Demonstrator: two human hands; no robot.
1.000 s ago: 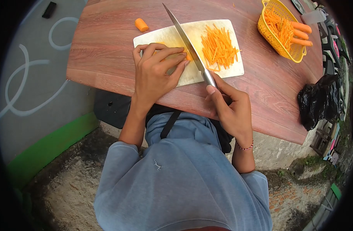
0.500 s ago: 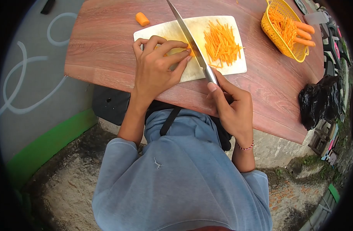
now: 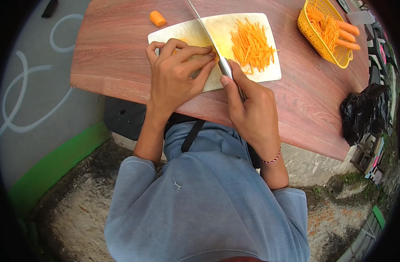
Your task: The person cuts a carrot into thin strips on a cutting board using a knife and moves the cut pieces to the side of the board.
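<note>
My right hand (image 3: 254, 105) is wrapped around the metal handle of a kitchen knife (image 3: 211, 38). The blade points away from me, its edge right beside my left fingertips. My left hand (image 3: 173, 72) bends its fingers over carrot (image 3: 214, 56) on the white cutting board (image 3: 272, 75), pressing it down; most of that carrot is hidden beneath the fingers. A pile of thin carrot strips (image 3: 252, 47) lies on the board's right side, just right of the blade. Beyond the board's far left corner, a short carrot chunk (image 3: 157, 18) rests on the wooden table (image 3: 108, 56).
A yellow plastic basket (image 3: 310, 35) at the table's far right holds more carrot strips and several peeled carrots (image 3: 348, 29). By the right edge hangs a black plastic bag (image 3: 363, 113). A translucent container (image 3: 360, 17) stands behind the basket.
The knife and my right hand have shifted left, bringing the blade close against my left fingertips. My left hand keeps nearly the same place over the carrot.
</note>
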